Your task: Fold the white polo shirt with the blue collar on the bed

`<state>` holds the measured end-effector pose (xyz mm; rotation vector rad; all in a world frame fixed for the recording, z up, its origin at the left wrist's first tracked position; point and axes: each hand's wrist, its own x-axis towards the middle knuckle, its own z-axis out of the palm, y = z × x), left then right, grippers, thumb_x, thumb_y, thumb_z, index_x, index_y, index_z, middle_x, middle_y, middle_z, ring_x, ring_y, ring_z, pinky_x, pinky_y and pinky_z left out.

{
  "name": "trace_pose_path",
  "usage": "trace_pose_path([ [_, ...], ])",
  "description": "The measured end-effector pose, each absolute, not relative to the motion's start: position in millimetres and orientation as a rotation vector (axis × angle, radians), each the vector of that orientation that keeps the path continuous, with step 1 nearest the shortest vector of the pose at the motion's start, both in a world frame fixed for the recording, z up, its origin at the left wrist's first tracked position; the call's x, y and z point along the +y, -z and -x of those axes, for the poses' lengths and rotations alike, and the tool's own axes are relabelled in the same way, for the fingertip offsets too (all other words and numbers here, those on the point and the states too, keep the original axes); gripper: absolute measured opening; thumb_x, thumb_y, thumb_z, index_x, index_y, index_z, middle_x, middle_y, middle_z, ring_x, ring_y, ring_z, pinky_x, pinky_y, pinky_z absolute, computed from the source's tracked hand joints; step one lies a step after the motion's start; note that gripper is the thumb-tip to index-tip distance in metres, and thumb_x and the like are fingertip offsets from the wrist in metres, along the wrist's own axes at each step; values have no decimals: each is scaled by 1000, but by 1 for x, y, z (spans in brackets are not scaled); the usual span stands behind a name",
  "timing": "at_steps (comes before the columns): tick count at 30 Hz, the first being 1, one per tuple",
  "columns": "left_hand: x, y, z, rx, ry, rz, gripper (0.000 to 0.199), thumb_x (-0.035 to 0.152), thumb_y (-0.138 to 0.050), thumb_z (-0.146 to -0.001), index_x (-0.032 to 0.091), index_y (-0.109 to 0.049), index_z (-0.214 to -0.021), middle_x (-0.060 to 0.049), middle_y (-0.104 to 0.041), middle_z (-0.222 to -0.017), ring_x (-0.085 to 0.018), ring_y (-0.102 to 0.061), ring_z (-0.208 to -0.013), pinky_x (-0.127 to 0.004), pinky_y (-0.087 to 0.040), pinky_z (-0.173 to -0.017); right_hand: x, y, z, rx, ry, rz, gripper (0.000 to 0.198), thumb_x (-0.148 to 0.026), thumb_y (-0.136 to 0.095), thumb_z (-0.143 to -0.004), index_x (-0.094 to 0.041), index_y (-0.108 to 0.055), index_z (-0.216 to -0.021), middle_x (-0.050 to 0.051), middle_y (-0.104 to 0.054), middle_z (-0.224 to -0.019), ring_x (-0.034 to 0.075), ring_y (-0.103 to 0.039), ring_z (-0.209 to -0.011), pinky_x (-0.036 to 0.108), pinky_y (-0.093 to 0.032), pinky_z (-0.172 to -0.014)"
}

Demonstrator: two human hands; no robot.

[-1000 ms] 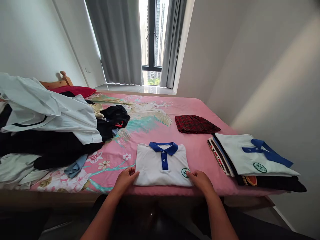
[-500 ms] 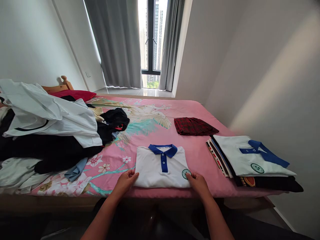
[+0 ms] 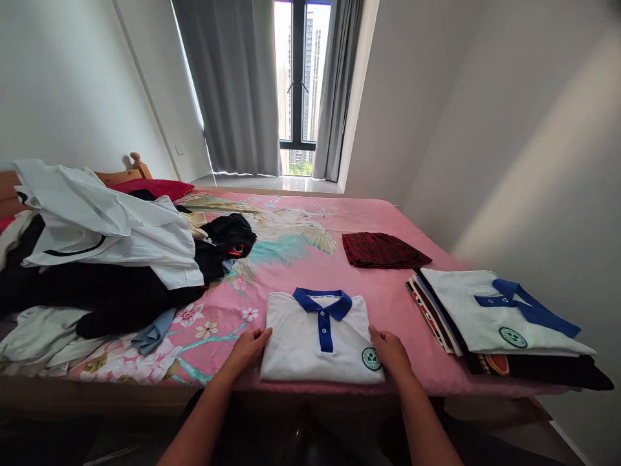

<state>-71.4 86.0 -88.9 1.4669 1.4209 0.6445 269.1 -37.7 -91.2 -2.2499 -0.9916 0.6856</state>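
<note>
Both hands lie flat and open beside a folded white polo shirt [image 3: 320, 340] at the bed's [image 3: 388, 304] near edge: left hand [image 3: 247, 347] touching its left side, right hand [image 3: 391, 349] its right; the blue collar points toward the window [image 3: 301, 84]

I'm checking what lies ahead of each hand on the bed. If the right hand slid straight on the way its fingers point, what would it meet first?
The right hand points away along the folded white polo shirt's right edge. Ahead lies bare pink bedsheet, then likely the folded red plaid garment, though depth is hard to judge.
</note>
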Motion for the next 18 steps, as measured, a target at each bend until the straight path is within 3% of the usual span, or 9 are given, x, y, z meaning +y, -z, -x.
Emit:
trace_pose_path([
  [5, 110, 82, 53, 1475, -710, -1504, 37, 51, -55, -73, 15, -60, -72, -3, -60, -62, -18, -57, -59, -25, -40, -51, -12, 90, -271, -967, -643, 2266, 43, -61, -43, -78, -21, -61, -75, 9, -67, -84, 23, -59, -73, 31, -37, -60],
  [11, 109, 83, 60, 1586, -731, -1586, 25, 36, -60, -71, 15, -63, -85, -4, -65, -74, -21, -61, -71, -29, -46, -65, -10, 92, -274, -921, -553, 2268, 32, -50, -42, -81, -23, -59, -84, 6, -66, -89, 23, -59, -79, 32, -39, -66],
  [15, 98, 72, 54, 1689, -918, -1836, 29, 30, -53, -79, 15, -60, -103, -9, -64, -96, -23, -60, -88, -34, -45, -82, -9, 82, -262, -898, -383, 2242, 34, -44, -40, -82, -21, -53, -104, 10, -61, -104, 24, -57, -92, 35, -42, -75],
  [18, 82, 68, 35, 1428, -980, -2318, 30, 24, -41, -88, 17, -62, -108, -9, -61, -116, -20, -54, -111, -33, -37, -100, -2, 74, -237, -1079, -105, 2016, 35, -42, -35, -85, -19, -54, -103, 11, -58, -108, 23, -51, -105, 35, -41, -88],
])
